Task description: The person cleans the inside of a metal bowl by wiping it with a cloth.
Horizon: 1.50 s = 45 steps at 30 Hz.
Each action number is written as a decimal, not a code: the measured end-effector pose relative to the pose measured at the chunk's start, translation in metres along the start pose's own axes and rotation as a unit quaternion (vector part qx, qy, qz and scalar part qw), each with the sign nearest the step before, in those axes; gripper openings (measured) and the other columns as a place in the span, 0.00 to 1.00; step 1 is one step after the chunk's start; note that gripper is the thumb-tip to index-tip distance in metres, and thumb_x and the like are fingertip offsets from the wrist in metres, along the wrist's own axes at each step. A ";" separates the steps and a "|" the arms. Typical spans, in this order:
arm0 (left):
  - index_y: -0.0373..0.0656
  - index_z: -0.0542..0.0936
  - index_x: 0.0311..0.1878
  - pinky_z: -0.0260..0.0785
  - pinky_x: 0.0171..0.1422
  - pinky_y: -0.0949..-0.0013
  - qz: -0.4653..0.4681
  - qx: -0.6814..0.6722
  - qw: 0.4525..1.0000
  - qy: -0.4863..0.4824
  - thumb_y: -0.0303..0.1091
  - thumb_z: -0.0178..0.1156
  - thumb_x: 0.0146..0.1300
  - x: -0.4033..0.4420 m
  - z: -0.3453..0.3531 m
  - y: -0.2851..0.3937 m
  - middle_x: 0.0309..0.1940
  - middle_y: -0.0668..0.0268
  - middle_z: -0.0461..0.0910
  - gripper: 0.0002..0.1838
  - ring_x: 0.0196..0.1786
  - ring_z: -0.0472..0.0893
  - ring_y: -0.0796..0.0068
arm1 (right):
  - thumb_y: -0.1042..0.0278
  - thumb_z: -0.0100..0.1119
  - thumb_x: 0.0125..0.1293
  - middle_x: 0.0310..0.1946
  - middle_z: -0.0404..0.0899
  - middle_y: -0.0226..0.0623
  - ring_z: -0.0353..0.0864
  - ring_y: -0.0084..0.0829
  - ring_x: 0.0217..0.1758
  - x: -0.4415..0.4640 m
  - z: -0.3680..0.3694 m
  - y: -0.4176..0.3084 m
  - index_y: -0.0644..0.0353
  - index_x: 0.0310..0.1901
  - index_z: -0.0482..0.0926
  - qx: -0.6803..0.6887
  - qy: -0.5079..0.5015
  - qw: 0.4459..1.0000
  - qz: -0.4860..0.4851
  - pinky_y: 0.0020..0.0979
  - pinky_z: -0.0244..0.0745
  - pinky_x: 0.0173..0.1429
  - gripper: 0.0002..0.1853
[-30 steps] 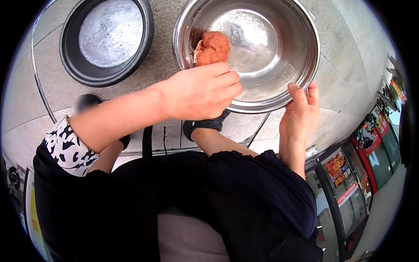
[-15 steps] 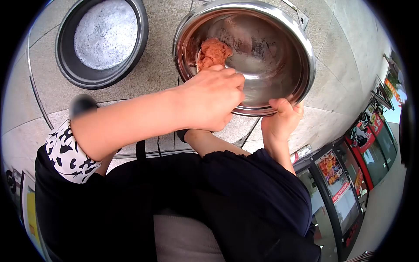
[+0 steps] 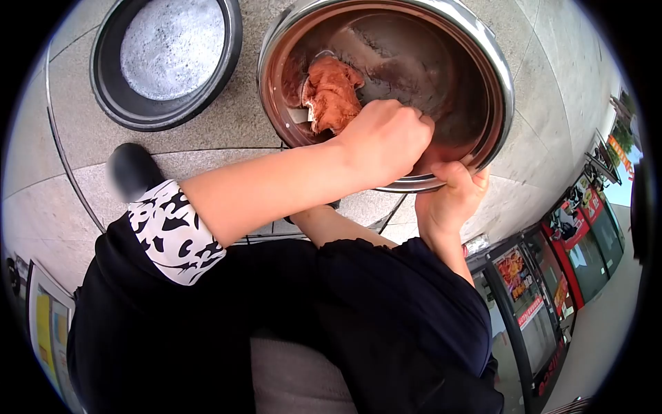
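Note:
My left hand [image 3: 389, 138] is curled into a fist inside the wide steel basin [image 3: 507, 90], near its lower wall. The fingertips are hidden, so I cannot tell what they hold, if anything. Left of the fist, a crumpled orange-brown cloth [image 3: 333, 95] with a whitish edge lies against the basin's inner side. At the basin's lower right rim, my right hand [image 3: 452, 193] grips the metal, with the thumb over the edge and the fingers mostly hidden beneath. The basin's inside looks reddish and shiny.
A black tub [image 3: 231, 72] of foamy liquid [image 3: 172, 48] stands on the stone paving [image 3: 258, 83] to the left. A dark shoe [image 3: 134, 169] is below it. Shopfronts with a food poster [image 3: 512, 272] line the right side.
My left hand has moved right, away from the cloth, which shows more fully. The basin appears larger and slightly shifted in view. My right hand keeps its hold on the rim.

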<state>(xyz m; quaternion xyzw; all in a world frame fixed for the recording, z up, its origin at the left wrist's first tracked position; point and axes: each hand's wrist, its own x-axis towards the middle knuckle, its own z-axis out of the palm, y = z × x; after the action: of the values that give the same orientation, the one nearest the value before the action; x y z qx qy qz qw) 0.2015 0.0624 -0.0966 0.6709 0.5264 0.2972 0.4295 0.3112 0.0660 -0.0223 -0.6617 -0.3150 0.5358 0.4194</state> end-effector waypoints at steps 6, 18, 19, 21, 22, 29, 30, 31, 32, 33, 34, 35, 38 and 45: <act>0.36 0.76 0.25 0.74 0.33 0.56 0.007 -0.017 1.000 0.006 0.29 0.59 0.52 0.006 0.004 -0.005 0.25 0.54 0.80 0.06 0.29 0.80 0.52 | 0.87 0.46 0.43 0.29 0.77 0.35 0.75 0.23 0.29 -0.002 -0.004 0.001 0.65 0.33 0.73 0.003 0.010 1.000 0.014 0.23 0.71 0.37 0.13; 0.36 0.76 0.23 0.73 0.33 0.56 -0.002 -0.022 1.000 -0.014 0.27 0.59 0.50 -0.005 -0.003 -0.004 0.24 0.54 0.79 0.05 0.29 0.80 0.51 | 0.88 0.46 0.44 0.28 0.78 0.35 0.74 0.22 0.27 -0.003 -0.003 -0.001 0.65 0.32 0.74 0.000 -0.005 1.000 0.018 0.22 0.71 0.35 0.13; 0.36 0.77 0.23 0.73 0.32 0.56 0.003 -0.028 1.000 -0.010 0.27 0.59 0.50 -0.008 -0.005 -0.003 0.25 0.54 0.79 0.05 0.28 0.80 0.52 | 0.88 0.46 0.44 0.28 0.78 0.35 0.74 0.22 0.27 -0.006 -0.003 -0.001 0.65 0.33 0.74 0.004 -0.018 1.000 0.024 0.22 0.71 0.35 0.13; 0.36 0.77 0.23 0.73 0.32 0.56 0.007 -0.012 1.000 -0.008 0.27 0.59 0.50 -0.005 0.000 -0.007 0.25 0.54 0.79 0.05 0.28 0.80 0.52 | 0.87 0.45 0.44 0.28 0.78 0.35 0.74 0.23 0.27 -0.008 -0.004 0.004 0.65 0.34 0.74 0.003 -0.014 1.000 0.015 0.22 0.71 0.35 0.14; 0.36 0.77 0.23 0.73 0.32 0.57 0.013 0.008 1.000 0.003 0.27 0.60 0.50 -0.002 0.001 -0.010 0.25 0.54 0.79 0.05 0.28 0.81 0.53 | 0.87 0.44 0.44 0.28 0.78 0.35 0.74 0.23 0.27 -0.006 -0.004 0.006 0.66 0.35 0.74 0.002 -0.016 1.000 -0.001 0.23 0.71 0.36 0.15; 0.37 0.76 0.23 0.74 0.33 0.57 0.012 -0.014 1.000 -0.025 0.28 0.59 0.50 -0.006 -0.002 -0.011 0.25 0.55 0.79 0.05 0.29 0.81 0.53 | 0.87 0.45 0.44 0.29 0.78 0.35 0.74 0.22 0.28 -0.005 -0.001 0.005 0.66 0.35 0.74 0.004 -0.012 1.000 0.004 0.23 0.71 0.35 0.15; 0.37 0.77 0.22 0.73 0.33 0.56 0.005 0.009 0.999 -0.033 0.28 0.59 0.50 -0.002 0.000 -0.014 0.25 0.56 0.79 0.06 0.29 0.80 0.53 | 0.87 0.45 0.44 0.29 0.78 0.35 0.74 0.22 0.28 -0.005 -0.001 0.006 0.66 0.35 0.74 0.005 -0.012 1.000 0.001 0.23 0.71 0.35 0.15; 0.37 0.76 0.22 0.73 0.33 0.55 0.000 0.003 1.000 -0.019 0.28 0.59 0.50 -0.001 0.004 -0.015 0.25 0.56 0.79 0.06 0.28 0.80 0.52 | 0.87 0.45 0.44 0.28 0.78 0.35 0.74 0.22 0.27 -0.004 -0.002 0.007 0.66 0.35 0.74 -0.009 -0.004 1.000 -0.002 0.22 0.71 0.34 0.14; 0.37 0.76 0.22 0.73 0.33 0.55 0.000 0.002 1.000 -0.017 0.28 0.59 0.50 -0.003 0.002 -0.012 0.25 0.56 0.79 0.06 0.28 0.80 0.52 | 0.87 0.45 0.44 0.27 0.78 0.35 0.74 0.22 0.26 -0.004 -0.003 0.007 0.66 0.34 0.74 -0.024 0.003 1.000 -0.001 0.22 0.71 0.34 0.14; 0.37 0.76 0.22 0.73 0.33 0.55 0.000 -0.018 1.000 -0.011 0.28 0.59 0.50 -0.007 -0.002 -0.007 0.25 0.55 0.80 0.05 0.28 0.80 0.52 | 0.87 0.45 0.44 0.27 0.78 0.35 0.74 0.22 0.26 -0.004 -0.003 0.005 0.66 0.34 0.74 -0.026 0.000 1.000 0.000 0.22 0.71 0.34 0.14; 0.37 0.76 0.23 0.73 0.32 0.55 0.002 -0.038 0.999 -0.008 0.27 0.59 0.50 -0.010 -0.004 -0.004 0.25 0.55 0.80 0.05 0.28 0.80 0.51 | 0.87 0.46 0.44 0.27 0.78 0.35 0.73 0.22 0.26 -0.004 -0.002 0.002 0.66 0.33 0.74 -0.013 -0.006 1.000 0.007 0.22 0.70 0.34 0.13; 0.37 0.76 0.23 0.73 0.33 0.55 -0.008 -0.039 0.999 -0.013 0.27 0.59 0.50 -0.010 -0.003 -0.005 0.25 0.55 0.79 0.05 0.28 0.80 0.51 | 0.86 0.47 0.44 0.26 0.78 0.35 0.73 0.22 0.25 -0.005 -0.002 0.002 0.66 0.32 0.74 0.000 -0.011 1.000 0.016 0.21 0.70 0.33 0.12; 0.36 0.77 0.23 0.73 0.34 0.55 -0.011 -0.009 1.000 -0.022 0.28 0.59 0.50 -0.001 -0.002 -0.014 0.24 0.55 0.79 0.05 0.29 0.80 0.52 | 0.86 0.46 0.44 0.26 0.77 0.35 0.73 0.22 0.24 -0.004 0.000 0.007 0.66 0.32 0.73 -0.014 -0.010 1.000 0.014 0.21 0.70 0.32 0.12; 0.36 0.77 0.24 0.73 0.33 0.56 0.005 -0.038 0.999 0.010 0.27 0.60 0.50 -0.003 -0.002 -0.010 0.25 0.55 0.79 0.05 0.29 0.80 0.52 | 0.87 0.46 0.43 0.27 0.77 0.34 0.72 0.21 0.26 -0.006 0.000 0.005 0.65 0.32 0.74 -0.015 -0.006 0.999 0.028 0.21 0.69 0.34 0.13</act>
<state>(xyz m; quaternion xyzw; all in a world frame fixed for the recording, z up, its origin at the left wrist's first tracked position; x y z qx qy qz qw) 0.1947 0.0609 -0.1050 0.6534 0.5156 0.3255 0.4485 0.3093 0.0587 -0.0246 -0.6732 -0.3067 0.5466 0.3925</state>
